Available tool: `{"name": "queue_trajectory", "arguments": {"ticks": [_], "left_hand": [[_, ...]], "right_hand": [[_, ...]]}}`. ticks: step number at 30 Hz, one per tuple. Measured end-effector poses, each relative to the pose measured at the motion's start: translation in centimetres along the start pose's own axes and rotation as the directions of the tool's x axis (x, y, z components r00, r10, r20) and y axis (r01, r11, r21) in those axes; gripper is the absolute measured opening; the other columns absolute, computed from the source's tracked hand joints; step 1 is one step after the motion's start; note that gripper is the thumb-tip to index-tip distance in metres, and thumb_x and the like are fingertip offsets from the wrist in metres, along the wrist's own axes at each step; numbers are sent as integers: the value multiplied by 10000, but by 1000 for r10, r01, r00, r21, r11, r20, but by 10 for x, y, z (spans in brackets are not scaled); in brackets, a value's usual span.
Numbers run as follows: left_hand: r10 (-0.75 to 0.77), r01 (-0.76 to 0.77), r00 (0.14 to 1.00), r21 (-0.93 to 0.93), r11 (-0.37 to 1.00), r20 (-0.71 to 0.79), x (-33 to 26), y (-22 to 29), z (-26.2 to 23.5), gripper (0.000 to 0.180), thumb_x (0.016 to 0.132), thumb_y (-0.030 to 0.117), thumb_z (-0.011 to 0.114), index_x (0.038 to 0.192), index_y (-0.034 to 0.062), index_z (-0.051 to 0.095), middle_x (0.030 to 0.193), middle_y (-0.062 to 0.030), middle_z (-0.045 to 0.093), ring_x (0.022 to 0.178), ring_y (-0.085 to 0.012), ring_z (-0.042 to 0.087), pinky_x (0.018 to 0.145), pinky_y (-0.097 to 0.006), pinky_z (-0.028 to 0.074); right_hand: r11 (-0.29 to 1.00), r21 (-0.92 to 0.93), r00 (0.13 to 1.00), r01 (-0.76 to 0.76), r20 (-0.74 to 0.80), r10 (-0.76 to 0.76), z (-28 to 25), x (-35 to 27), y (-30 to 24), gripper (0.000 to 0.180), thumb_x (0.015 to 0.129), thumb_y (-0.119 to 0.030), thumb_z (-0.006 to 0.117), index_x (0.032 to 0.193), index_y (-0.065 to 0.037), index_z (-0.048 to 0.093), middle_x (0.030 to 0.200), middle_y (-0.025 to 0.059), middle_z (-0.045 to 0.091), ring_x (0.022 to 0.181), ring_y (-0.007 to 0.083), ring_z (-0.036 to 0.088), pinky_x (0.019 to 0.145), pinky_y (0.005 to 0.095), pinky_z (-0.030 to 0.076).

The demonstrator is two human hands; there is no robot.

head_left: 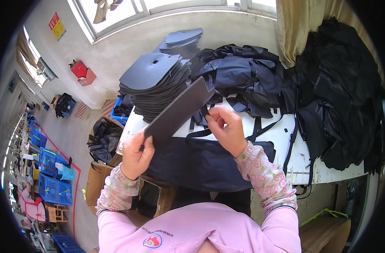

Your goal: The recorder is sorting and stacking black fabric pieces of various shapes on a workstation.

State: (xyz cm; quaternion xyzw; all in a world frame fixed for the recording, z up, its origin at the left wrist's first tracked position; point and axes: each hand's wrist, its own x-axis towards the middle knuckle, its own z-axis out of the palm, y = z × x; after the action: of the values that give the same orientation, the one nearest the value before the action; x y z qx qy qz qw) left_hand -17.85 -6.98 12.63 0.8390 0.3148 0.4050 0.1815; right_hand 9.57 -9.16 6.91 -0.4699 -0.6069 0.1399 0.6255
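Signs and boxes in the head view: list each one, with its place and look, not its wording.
Wall sign: upper left beside the window, rectangular, red above yellow.
Red box: on the wall below the window, open flap.
Cardboard box: on the floor under the left hand, brown, open.

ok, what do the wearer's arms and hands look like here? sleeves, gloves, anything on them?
Both hands are bare: no gloves on the left hand or the right hand. The forearms wear floral oversleeves, pale pink with red flower print, gathered at the wrists and ending in a striped cuff above the elbow. Under them is a plain pink top with a small chest emblem.
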Motion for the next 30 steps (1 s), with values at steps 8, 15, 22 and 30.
{"name": "queue_trajectory", "arguments": {"ticks": [8,15,22,30], "left_hand": [[211,-189,953,-118,975,219,8,-6,1,274,922,15,552,1175,-34,645,997,-160,708,876,-242,695,803,-317,536],[169,8,883,-374,927,437,20,3,24,651,801,217,815,1350,10,536,1278,-134,548,1017,-207,605,897,-303,474],[228,-201,966,-203,958,121,28,5,84,214,778,30,754,969,39,657,964,-101,635,798,-216,627,728,-322,495],[449,-454,886,25,891,115,36,9,68,210,728,-22,721,897,46,616,940,-100,655,788,-273,625,712,-357,488]], "right_hand": [[999,-31,997,-28,74,31,-14,-18,4,100,827,-40,714,910,-18,665,724,43,579,538,121,500,523,254,405],[980,200,979,-9,200,-32,-14,-21,17,132,871,-77,709,995,-32,710,790,32,549,670,111,516,598,258,435],[395,580,690,-712,684,238,-33,-27,3,323,1015,-222,569,1285,-46,587,1133,76,612,1019,178,650,917,311,533],[901,-10,566,-434,775,281,-54,-3,-18,482,892,-95,668,1345,-52,512,1040,51,655,918,110,615,804,272,510]]}}
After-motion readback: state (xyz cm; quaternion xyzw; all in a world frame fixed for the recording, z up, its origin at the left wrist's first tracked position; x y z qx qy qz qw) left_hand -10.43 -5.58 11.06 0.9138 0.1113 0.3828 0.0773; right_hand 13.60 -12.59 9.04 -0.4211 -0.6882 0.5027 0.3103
